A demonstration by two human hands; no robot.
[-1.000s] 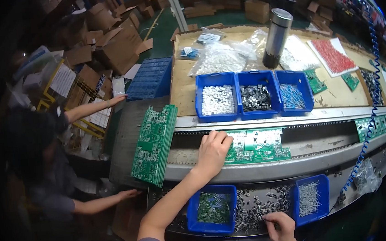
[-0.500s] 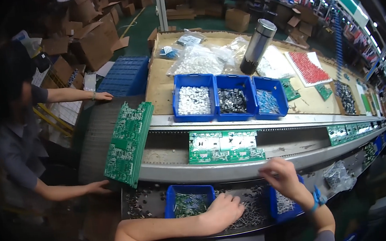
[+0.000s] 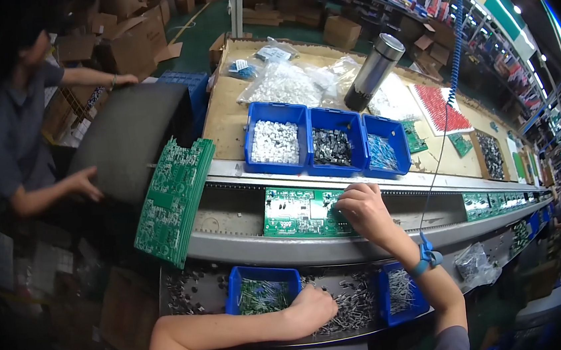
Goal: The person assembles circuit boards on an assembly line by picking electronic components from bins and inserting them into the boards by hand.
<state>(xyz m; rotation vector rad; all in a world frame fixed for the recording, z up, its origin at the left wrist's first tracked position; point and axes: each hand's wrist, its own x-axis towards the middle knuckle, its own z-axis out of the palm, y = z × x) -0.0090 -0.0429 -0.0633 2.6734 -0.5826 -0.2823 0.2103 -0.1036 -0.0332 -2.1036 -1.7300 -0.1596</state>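
Note:
My right hand (image 3: 363, 209), a blue wrist strap on its wrist, is over the right end of a green circuit board (image 3: 291, 222) on the conveyor rail. Its fingers are pinched at the board's surface, hiding whatever they hold. My left hand (image 3: 313, 309) rests with curled fingers at the edge of a loose pile of small leaded components (image 3: 355, 302); its fingertips are partly hidden. Left of that hand stands a blue bin (image 3: 232, 298) of green-and-silver leaded parts. Another blue bin (image 3: 386, 296), with silver leaded parts, stands below my right forearm.
A stack of green circuit boards (image 3: 173, 201) leans at the conveyor's left end. Beyond it, a co-worker (image 3: 24, 141) has both hands by a dark grey box (image 3: 132, 138). Three blue bins (image 3: 338, 170) of parts and a steel flask (image 3: 375, 72) stand behind the rail. A coiled cord (image 3: 458, 33) hangs at right.
My right hand has moved forward and left from near the right bin onto the board. My left hand stays at the pile. The co-worker's hands and the grey box have shifted away from the board stack.

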